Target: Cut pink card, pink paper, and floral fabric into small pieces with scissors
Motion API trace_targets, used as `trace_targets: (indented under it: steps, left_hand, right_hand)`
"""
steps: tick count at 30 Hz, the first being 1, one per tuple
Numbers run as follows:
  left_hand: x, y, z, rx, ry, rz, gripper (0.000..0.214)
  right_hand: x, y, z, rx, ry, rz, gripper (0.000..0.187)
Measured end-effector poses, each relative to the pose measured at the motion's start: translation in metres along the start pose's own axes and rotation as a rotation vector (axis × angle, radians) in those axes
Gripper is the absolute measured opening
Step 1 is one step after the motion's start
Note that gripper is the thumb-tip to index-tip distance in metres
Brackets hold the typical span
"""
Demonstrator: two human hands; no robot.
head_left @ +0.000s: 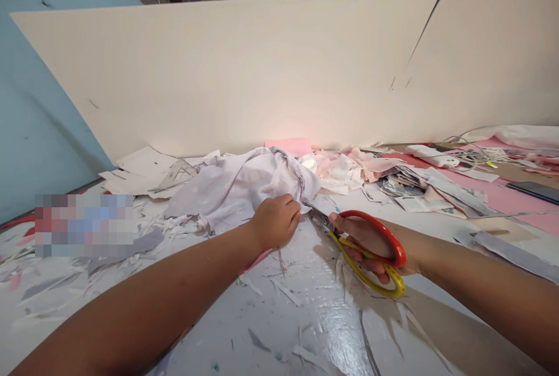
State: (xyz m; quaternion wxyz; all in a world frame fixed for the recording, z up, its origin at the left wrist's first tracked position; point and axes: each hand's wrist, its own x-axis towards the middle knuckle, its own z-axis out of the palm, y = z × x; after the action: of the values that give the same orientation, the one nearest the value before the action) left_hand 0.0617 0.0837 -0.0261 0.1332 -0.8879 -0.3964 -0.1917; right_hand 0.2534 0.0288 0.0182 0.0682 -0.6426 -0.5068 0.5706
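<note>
A pale lilac piece of fabric (pixel 244 181) lies bunched on the white table, with a gathered seam along its right side. My left hand (pixel 276 222) is closed on the fabric's near edge, its fingertips hidden. In my right hand (pixel 364 248) is a pair of scissors (pixel 391 239) with one red and one yellow handle. The blades point left toward the fabric by my left fingers, and their tips are close to its edge. Whether the blades touch the cloth I cannot tell.
Fabric scraps (pixel 288 294) litter the white table (pixel 332 329). Pink cloth (pixel 349 163) and folded papers (pixel 410 184) lie at the back right, near a white power strip (pixel 432 156) with cables and a phone (pixel 535 191). A pale partition (pixel 244 73) stands behind.
</note>
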Motion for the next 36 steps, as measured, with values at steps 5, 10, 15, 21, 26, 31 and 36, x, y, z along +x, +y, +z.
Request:
trace_targets:
  steps: [5, 10, 15, 21, 26, 31, 36]
  left_hand:
    - [0.0, -0.001, 0.002, -0.004, 0.017, 0.009, 0.021]
    - [-0.001, -0.002, 0.004, -0.02, 0.041, 0.013, 0.019]
    - [-0.001, -0.002, 0.004, -0.037, 0.076, 0.023, 0.018]
    - [0.0, -0.001, 0.002, -0.039, 0.108, 0.006, 0.019]
    - [0.0, -0.001, 0.002, -0.033, 0.123, 0.018, 0.019]
    - [0.0, 0.0, 0.0, -0.022, 0.132, 0.008, 0.02]
    - [0.0, 0.0, -0.002, -0.005, 0.147, -0.024, 0.02]
  right_hand:
    - [-0.002, 0.003, 0.0, 0.143, -0.015, -0.034, 0.056]
    - [-0.009, 0.004, 0.001, 0.181, -0.066, -0.119, 0.07]
    - [-0.016, 0.001, -0.005, 0.131, -0.106, -0.127, 0.084]
    - [-0.021, -0.002, -0.009, 0.136, -0.097, -0.131, 0.088]
    - [-0.015, -0.003, -0.009, 0.123, -0.13, -0.091, 0.083]
    - [-0.012, -0.005, -0.009, 0.082, -0.184, -0.043, 0.084]
    - [-0.012, -0.004, -0.011, 0.098, -0.198, -0.005, 0.083]
